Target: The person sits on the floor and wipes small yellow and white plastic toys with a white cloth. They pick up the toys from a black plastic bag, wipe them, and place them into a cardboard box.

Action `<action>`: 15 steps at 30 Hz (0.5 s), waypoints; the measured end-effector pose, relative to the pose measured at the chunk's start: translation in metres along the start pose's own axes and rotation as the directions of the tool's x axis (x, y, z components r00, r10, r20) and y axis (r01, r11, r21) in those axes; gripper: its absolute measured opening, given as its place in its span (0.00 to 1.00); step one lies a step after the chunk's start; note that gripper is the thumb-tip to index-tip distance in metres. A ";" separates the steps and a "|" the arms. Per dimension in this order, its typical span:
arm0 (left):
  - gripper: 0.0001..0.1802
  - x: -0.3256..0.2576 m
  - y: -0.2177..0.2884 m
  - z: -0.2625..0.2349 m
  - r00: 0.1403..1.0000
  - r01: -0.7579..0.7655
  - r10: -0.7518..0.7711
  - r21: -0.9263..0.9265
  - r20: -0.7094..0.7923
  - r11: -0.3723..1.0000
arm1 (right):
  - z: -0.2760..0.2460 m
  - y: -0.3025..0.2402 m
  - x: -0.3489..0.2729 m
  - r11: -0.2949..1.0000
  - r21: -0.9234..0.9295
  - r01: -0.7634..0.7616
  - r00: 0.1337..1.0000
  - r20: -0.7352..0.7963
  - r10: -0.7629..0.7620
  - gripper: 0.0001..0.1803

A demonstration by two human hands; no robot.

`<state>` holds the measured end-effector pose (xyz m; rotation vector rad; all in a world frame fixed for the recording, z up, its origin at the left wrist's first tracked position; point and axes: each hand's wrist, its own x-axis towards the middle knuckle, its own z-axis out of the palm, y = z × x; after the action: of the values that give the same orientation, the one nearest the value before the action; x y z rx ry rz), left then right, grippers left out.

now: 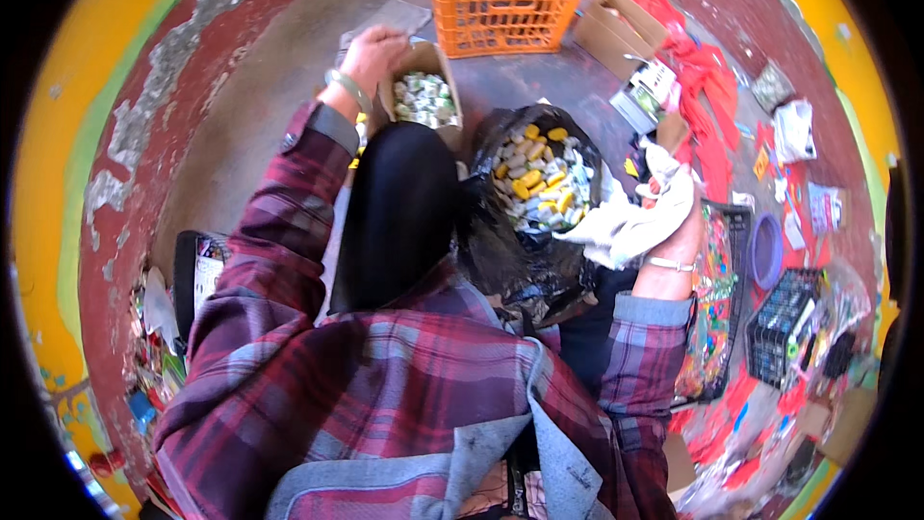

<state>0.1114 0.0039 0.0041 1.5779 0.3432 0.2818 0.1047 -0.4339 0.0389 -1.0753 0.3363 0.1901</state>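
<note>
My left hand [377,55] is curled closed over the far left rim of a cardboard box [454,96]; what its fingers hold, if anything, does not show. Many small white-and-green pieces [423,99] lie inside that box. On the right, a crumpled white cloth [630,225] hangs from my right hand [674,195], which is closed on it and partly covered by it. Between my knees stands a black plastic bag [510,274], its mouth spread wide. It holds yellow and whitish oblong pieces [534,178]. The cloth's left end reaches the bag's right rim.
An orange crate [500,31] with a black bag in it stands ahead. To the right are an open cardboard box [616,34], red fabric [707,87], a black tray of colourful bits [736,279], a purple ring-shaped item [765,250] and a dark basket [780,327].
</note>
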 end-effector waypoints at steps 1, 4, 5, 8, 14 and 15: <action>0.09 0.005 0.018 0.023 0.996 -0.029 0.027 0.020 0.086 0.999 | -0.005 -0.007 0.002 0.998 0.054 0.018 1.000 -0.024 -0.017 0.18; 0.10 0.012 0.047 0.096 0.920 -0.275 0.131 0.371 0.370 0.887 | -0.012 -0.025 -0.008 0.990 0.124 0.061 0.988 -0.146 -0.043 0.18; 0.10 0.013 0.048 0.117 0.854 -0.419 0.168 0.459 0.493 0.784 | -0.021 -0.025 -0.005 0.986 0.152 0.062 0.990 -0.137 -0.041 0.18; 0.10 0.019 0.011 0.179 0.698 -0.627 0.138 0.506 0.702 0.592 | -0.022 -0.030 -0.011 0.978 0.197 0.065 0.990 -0.137 -0.038 0.17; 0.13 -0.013 -0.157 0.253 0.650 -0.632 -0.127 0.626 0.749 0.456 | -0.036 -0.029 -0.014 0.966 0.257 0.028 0.997 -0.081 -0.008 0.21; 0.13 -0.022 -0.181 0.256 0.623 -0.664 -0.171 0.631 0.764 0.400 | -0.041 -0.030 -0.016 0.961 0.278 -0.006 1.000 -0.025 0.014 0.21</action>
<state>0.1819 -0.2369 -0.1853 2.6885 -0.6055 -0.4380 0.0914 -0.4841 0.0517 -0.7992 0.3810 0.1326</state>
